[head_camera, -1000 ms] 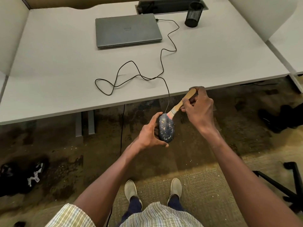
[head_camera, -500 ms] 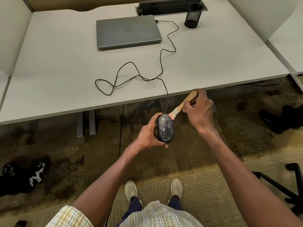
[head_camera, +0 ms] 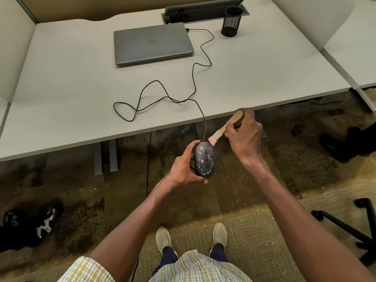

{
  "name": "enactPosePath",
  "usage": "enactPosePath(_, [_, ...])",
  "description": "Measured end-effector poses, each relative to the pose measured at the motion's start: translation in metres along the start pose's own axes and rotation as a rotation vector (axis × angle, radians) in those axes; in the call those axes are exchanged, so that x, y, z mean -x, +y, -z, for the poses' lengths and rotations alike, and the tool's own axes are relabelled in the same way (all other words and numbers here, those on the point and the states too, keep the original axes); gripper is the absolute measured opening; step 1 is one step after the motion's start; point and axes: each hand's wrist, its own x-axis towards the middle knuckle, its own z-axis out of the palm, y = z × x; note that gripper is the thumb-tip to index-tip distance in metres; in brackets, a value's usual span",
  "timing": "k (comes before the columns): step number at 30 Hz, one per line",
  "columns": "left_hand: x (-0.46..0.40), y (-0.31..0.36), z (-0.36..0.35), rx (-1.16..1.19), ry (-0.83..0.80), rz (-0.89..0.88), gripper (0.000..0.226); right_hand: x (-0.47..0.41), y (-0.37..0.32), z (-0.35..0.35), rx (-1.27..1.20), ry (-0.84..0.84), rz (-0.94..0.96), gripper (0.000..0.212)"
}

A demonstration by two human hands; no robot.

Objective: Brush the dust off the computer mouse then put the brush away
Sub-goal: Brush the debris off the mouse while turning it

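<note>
A dark computer mouse (head_camera: 205,160) speckled with pale dust is held in front of the desk edge, over the carpet, by my left hand (head_camera: 184,165), which wraps its left side. My right hand (head_camera: 245,135) grips the wooden handle of a small brush (head_camera: 224,128). The brush's pale bristles touch the mouse's front right corner, near where the black cable (head_camera: 198,78) leaves it. The cable loops across the desk to the shut grey laptop (head_camera: 152,44).
The white desk (head_camera: 254,74) has a black mesh pen cup (head_camera: 232,21) at the back right. Side partitions flank the desk. On the carpet, dark shoes (head_camera: 30,224) lie at left, a bag at right, and a chair base (head_camera: 356,226) at lower right.
The brush and my right hand have shifted slightly up and right, so the bristles now sit at the mouse's front corner. The mouse and left hand have barely moved.
</note>
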Motion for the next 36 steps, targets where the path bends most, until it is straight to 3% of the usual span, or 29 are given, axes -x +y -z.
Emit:
enactPosePath(16, [-0.001,0.015,-0.004,0.070,0.010,0.019,0.124,0.011,0.009,0.014,-0.111,-0.013,-0.053,0.030])
enactPosePath(22, [0.001,0.015,-0.005,0.069,0.014,0.020,0.124,0.012,0.015,0.020,-0.081,0.060,-0.056,0.031])
enactPosePath(36, [0.003,0.015,-0.003,0.079,0.003,0.010,0.126,0.007,0.014,0.023,-0.141,0.010,-0.076,0.031])
